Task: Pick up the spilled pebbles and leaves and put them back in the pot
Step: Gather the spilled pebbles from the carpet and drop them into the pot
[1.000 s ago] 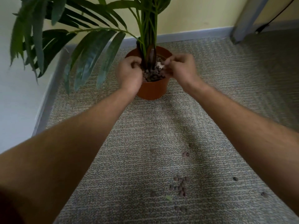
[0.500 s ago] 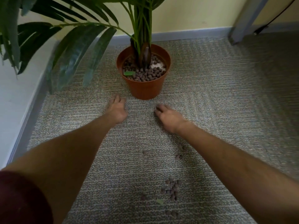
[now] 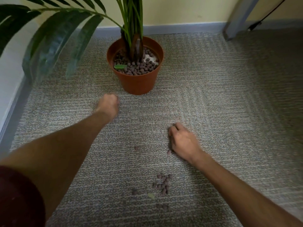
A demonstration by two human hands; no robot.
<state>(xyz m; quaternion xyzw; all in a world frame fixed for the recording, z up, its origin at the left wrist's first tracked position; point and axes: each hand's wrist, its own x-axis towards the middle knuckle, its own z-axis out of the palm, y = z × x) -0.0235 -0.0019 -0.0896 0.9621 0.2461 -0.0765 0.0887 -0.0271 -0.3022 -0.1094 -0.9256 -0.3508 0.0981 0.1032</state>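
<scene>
Grey carpet (image 3: pixel 229 104) all around, blue skirting board (image 3: pixel 180 28) along the yellow wall, a grey post (image 3: pixel 237 17) at the far right with a black cable (image 3: pixel 268 12) beside it. Big dark palm leaves (image 3: pixel 54 41) hang over the left side, in front of the white wall; nothing blocks the spill.

Orange pot (image 3: pixel 137 82) stands upright on the carpet, filled with brown pebbles (image 3: pixel 139 67) around the stems, one green leaf piece (image 3: pixel 120 66) lying on top at the left.

Spilled pebbles (image 3: pixel 163 183) sit in a small cluster near me, a few strays around it, a leaf scrap (image 3: pixel 151 196) just beside. One pebble (image 3: pixel 169 152) lies right at my right hand (image 3: pixel 184 143).

That hand is down on the carpet, fingers curled; I cannot tell if it holds anything. My left hand (image 3: pixel 109 104) is near the pot's base, blurred, fingers curled in a loose fist; contents unclear.
</scene>
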